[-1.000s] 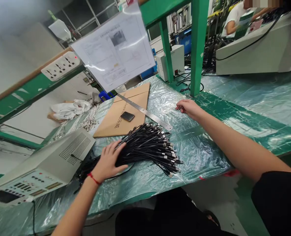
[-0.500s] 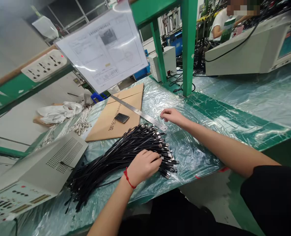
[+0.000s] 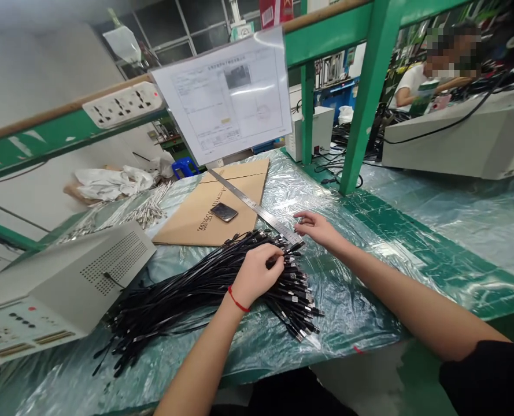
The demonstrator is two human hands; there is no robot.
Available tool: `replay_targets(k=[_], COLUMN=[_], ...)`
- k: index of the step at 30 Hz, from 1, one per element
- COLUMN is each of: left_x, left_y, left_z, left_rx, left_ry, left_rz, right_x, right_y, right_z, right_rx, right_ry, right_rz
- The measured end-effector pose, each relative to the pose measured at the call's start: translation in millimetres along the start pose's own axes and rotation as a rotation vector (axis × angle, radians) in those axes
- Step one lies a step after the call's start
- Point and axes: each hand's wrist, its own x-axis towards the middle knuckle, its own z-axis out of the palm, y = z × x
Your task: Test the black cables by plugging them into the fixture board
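A thick bundle of black USB cables lies across the plastic-covered table, its metal plugs fanned out towards the right. Over the plug end, my left hand pinches one cable, whose black plug end points right, just above the others. My right hand hovers at the right of that plug, fingers apart and slightly bent, not touching it. A steel ruler lies diagonally behind the bundle, its near end close to both hands.
Flat cardboard carries a dark phone-like object. A grey machine stands left, and another grey machine is at the right. A green post rises behind my right hand. White cables lie further back. A person sits beyond.
My left hand has risen from the plugs and now holds one cable's end up. My right hand's fingers have spread, and it is nearer to my left hand. The camera view has shifted.
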Motion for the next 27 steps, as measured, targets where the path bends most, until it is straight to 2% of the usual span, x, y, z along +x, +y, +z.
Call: replay_targets(k=[3,6,11,15,23,27], left_x=[9,12,-1,-11,-16,-18], left_y=[-9,-18,-27,-26,-16,-14], left_z=[7.5,13.2,12.9,13.2,22.3,25.9], left_rx=[0.001,-0.013,-0.007,-0.032,-0.063,-0.082], left_ry=[0.050,0.123,0.158,0.180,0.243,0.239], left_rz=[-0.082,-0.131,-0.122,-0.147,-0.202,-0.188], right_x=[-1,-7,-27,-45,-64,-69], right_y=[-1,-4,-16,-24,-15,-8], right_z=[2,6,17,21,17,16], right_rx=[0.113,0.144,0.078,0.063,-0.249,-0.351], right_ry=[0.002,-0.049,-0.059,-0.074,-0.143,-0.164], right_rz=[0.024,0.013,-0.132,-0.223,-0.554,-0.596])
